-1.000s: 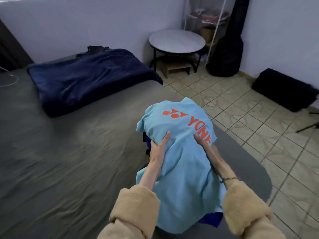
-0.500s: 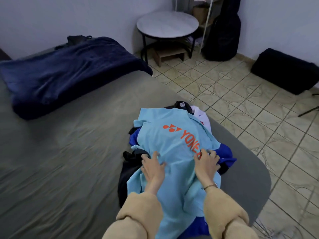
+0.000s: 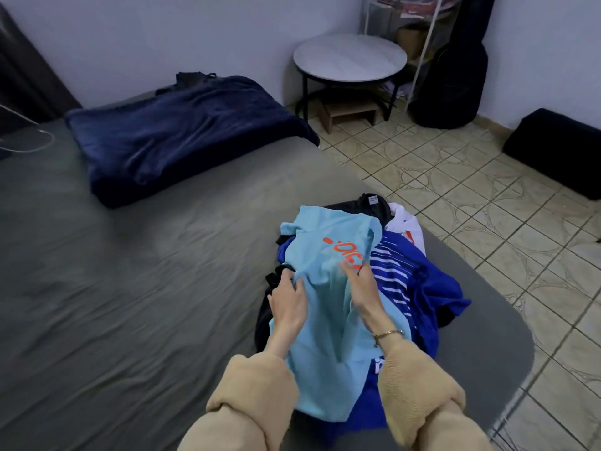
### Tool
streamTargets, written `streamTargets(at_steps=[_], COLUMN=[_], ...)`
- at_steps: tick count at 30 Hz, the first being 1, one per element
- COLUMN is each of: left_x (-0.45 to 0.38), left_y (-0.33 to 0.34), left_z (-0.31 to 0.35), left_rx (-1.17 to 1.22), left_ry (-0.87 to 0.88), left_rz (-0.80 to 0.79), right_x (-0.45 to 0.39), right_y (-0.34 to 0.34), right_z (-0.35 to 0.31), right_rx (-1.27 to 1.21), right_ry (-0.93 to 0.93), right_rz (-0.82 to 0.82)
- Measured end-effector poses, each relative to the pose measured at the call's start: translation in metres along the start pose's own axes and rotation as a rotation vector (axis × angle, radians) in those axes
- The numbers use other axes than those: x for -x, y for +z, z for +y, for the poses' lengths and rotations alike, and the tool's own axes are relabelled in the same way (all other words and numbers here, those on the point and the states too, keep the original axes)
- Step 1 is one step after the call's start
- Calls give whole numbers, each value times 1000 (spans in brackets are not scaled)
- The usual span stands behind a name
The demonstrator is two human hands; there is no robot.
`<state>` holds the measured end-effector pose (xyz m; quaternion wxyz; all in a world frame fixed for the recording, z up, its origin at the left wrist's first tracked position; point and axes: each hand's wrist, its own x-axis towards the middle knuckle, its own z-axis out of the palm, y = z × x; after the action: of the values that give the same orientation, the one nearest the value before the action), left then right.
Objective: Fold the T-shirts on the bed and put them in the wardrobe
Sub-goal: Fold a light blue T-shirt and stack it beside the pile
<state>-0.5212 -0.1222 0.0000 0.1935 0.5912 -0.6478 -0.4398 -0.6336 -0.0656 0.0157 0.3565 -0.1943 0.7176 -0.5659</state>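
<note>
A light blue T-shirt (image 3: 328, 288) with orange print lies on top of a pile of clothes at the bed's near right corner. My left hand (image 3: 287, 304) grips a bunch of its fabric on the left side. My right hand (image 3: 361, 288) holds the shirt just below the orange print, fingers bent into the cloth. Under it lie a royal blue shirt with white stripes (image 3: 409, 281), a white shirt (image 3: 405, 224) and a black garment (image 3: 367, 203).
The bed (image 3: 146, 304) has a grey sheet with a folded navy blanket (image 3: 182, 135) at its far end. Beyond it stand a round white table (image 3: 349, 58), a black guitar bag (image 3: 452, 76) and a black cushion (image 3: 559, 151) on the tiled floor.
The blue shirt came down from a raised position onto the pile. My hands went from flat on the cloth to gripping it, bunching the shirt narrower and uncovering the striped blue shirt.
</note>
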Motion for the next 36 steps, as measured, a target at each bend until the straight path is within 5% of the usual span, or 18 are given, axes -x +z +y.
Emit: streamTargets(at_steps=[10, 16, 18, 22, 26, 29, 34, 36], left_x=[18, 48, 64, 98, 126, 148, 169, 177], left_y=[-144, -267, -307, -376, -405, -417, -413, -404], left_z=[-35, -98, -108, -129, -192, -251, -336, -342], left_rx=[218, -84, 98, 498, 198, 245, -18, -69], left_ry=[-115, -132, -145, -397, -387, -528, -744, -676], left_rz=[-5, -91, -36, -179, -97, 12, 291, 306], right_x=[74, 153, 181, 241, 287, 302, 294, 282], right_y=[101, 182, 209, 264, 305, 321, 313, 300], right_z=[-55, -88, -90, -79, -45, -6, 56, 72], right_rx=[31, 114, 206, 382, 561, 699, 870, 972], right_ry=[-136, -314, -390, -498, -464, -365, -174, -111], right_rz=[-395, -644, -718, -934, -1192, -1370, -1135, -1019])
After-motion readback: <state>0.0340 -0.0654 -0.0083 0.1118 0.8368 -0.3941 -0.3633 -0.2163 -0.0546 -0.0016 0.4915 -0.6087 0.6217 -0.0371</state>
